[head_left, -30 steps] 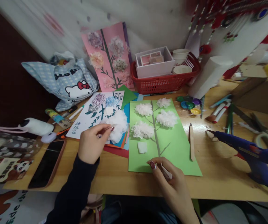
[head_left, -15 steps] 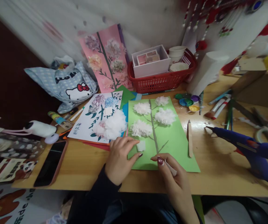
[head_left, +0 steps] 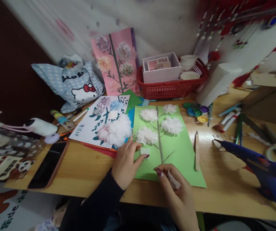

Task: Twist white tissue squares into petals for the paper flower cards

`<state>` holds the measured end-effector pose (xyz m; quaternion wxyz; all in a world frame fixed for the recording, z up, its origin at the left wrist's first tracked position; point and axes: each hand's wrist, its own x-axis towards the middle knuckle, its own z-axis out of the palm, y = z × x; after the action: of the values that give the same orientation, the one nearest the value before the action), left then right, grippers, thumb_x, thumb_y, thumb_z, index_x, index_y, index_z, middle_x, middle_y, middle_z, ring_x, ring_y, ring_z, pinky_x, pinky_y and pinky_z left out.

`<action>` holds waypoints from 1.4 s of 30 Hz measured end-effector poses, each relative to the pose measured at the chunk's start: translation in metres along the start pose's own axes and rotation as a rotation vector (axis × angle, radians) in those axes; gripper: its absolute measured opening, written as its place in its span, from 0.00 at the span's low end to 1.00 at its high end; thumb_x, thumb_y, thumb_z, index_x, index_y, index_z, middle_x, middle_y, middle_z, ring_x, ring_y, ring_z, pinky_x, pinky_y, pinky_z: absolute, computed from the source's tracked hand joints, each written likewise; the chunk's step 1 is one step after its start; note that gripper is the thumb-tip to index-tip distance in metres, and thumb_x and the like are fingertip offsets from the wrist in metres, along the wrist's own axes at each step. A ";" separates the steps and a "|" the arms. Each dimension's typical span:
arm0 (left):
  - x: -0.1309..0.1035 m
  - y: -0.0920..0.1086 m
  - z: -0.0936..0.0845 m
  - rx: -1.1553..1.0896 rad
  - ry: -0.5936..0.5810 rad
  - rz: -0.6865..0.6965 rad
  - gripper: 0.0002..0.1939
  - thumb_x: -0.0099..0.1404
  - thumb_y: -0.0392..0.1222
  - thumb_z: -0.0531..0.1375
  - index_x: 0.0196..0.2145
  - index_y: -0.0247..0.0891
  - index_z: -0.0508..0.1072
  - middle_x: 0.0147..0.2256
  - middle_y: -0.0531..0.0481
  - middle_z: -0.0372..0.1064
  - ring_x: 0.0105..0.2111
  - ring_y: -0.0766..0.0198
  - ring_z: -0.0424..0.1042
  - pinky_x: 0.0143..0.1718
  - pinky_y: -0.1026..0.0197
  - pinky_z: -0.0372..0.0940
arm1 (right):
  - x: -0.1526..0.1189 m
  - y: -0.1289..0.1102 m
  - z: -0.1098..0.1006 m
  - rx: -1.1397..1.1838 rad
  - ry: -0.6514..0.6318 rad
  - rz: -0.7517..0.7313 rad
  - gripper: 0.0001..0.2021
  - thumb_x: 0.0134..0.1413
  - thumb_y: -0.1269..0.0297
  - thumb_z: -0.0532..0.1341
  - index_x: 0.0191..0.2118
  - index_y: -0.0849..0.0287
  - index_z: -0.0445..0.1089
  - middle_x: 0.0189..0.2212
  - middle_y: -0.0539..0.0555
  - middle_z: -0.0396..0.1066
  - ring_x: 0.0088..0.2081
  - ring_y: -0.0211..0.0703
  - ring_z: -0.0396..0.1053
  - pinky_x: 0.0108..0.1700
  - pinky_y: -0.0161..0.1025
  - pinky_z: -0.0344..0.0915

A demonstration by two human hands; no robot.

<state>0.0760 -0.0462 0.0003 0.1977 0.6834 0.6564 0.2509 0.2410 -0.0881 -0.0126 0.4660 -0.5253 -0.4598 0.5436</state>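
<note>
A light green sheet (head_left: 183, 163) carries a painted grey-green stem and several white ruffled paper flowers (head_left: 171, 125). On its lower left lies a small white square (head_left: 145, 151). My left hand (head_left: 127, 162) rests at the sheet's left edge, thumb and forefinger apart on either side of this square; the thumb tip touches or nearly touches it. Over the bottom edge is my right hand (head_left: 176, 184), its thumb and forefinger pinched together. A curled scrap of white paper (head_left: 173, 180) sits within its fingers. Whether the fingertips pinch anything else is too small to tell.
Left of the green sheet, a pile of loose white tissue (head_left: 118, 130) covers part of a white flower picture (head_left: 82, 128). A wooden stick (head_left: 196, 150) and a blue glue gun (head_left: 255, 160) lie to the right. Behind stands a red basket (head_left: 169, 89); a phone (head_left: 48, 165) lies left.
The view has shifted slightly. My right hand has moved a little left and down relative to the sheet, still with the white paper scrap. My left hand stays by the white square.
</note>
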 end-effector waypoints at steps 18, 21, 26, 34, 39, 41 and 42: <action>-0.004 0.024 -0.007 -0.936 -0.198 -0.257 0.17 0.53 0.35 0.66 0.40 0.39 0.67 0.30 0.53 0.73 0.31 0.65 0.72 0.37 0.63 0.67 | 0.005 0.002 -0.004 0.001 -0.037 -0.057 0.14 0.63 0.52 0.60 0.36 0.58 0.70 0.23 0.48 0.63 0.24 0.38 0.60 0.26 0.32 0.60; -0.005 0.025 -0.006 -0.952 -0.204 -0.276 0.16 0.54 0.35 0.66 0.40 0.38 0.68 0.30 0.53 0.73 0.32 0.65 0.72 0.37 0.63 0.67 | 0.004 -0.004 -0.001 0.014 0.020 -0.008 0.16 0.63 0.50 0.60 0.30 0.57 0.68 0.22 0.47 0.60 0.24 0.38 0.56 0.26 0.33 0.57; -0.006 0.024 0.000 -0.984 -0.211 -0.297 0.14 0.59 0.42 0.65 0.41 0.37 0.69 0.33 0.49 0.73 0.36 0.63 0.74 0.37 0.63 0.68 | 0.001 -0.007 0.000 0.020 -0.002 0.032 0.17 0.62 0.50 0.60 0.29 0.58 0.67 0.22 0.45 0.55 0.24 0.37 0.52 0.27 0.34 0.52; -0.008 0.021 -0.003 -1.121 -0.321 -0.228 0.13 0.58 0.36 0.66 0.41 0.37 0.69 0.31 0.53 0.69 0.32 0.68 0.70 0.34 0.66 0.65 | -0.003 -0.003 0.000 0.075 0.056 0.054 0.19 0.61 0.48 0.61 0.28 0.58 0.67 0.20 0.45 0.54 0.23 0.37 0.51 0.25 0.34 0.52; -0.012 0.018 -0.002 -1.175 -0.305 -0.191 0.09 0.60 0.36 0.66 0.38 0.38 0.71 0.32 0.52 0.68 0.34 0.68 0.69 0.35 0.67 0.65 | -0.004 -0.003 -0.002 0.067 0.029 0.039 0.18 0.62 0.46 0.59 0.32 0.57 0.69 0.21 0.47 0.57 0.23 0.39 0.53 0.24 0.34 0.52; -0.013 0.018 -0.001 -1.163 -0.265 -0.193 0.09 0.62 0.38 0.66 0.38 0.38 0.70 0.32 0.52 0.67 0.34 0.67 0.68 0.35 0.67 0.65 | -0.004 -0.004 -0.001 0.082 0.006 0.031 0.19 0.61 0.46 0.61 0.32 0.58 0.70 0.22 0.47 0.58 0.24 0.38 0.53 0.25 0.34 0.53; -0.013 0.017 -0.001 -1.149 -0.256 -0.190 0.09 0.62 0.40 0.66 0.38 0.38 0.70 0.32 0.52 0.67 0.34 0.67 0.68 0.35 0.67 0.65 | -0.004 -0.004 -0.001 0.090 0.007 0.031 0.18 0.59 0.47 0.63 0.31 0.59 0.70 0.22 0.47 0.57 0.25 0.37 0.53 0.26 0.34 0.53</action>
<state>0.0892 -0.0605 0.0103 0.6350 0.4301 0.4445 0.4628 0.2419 -0.0911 -0.0081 0.4822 -0.5129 -0.4248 0.5691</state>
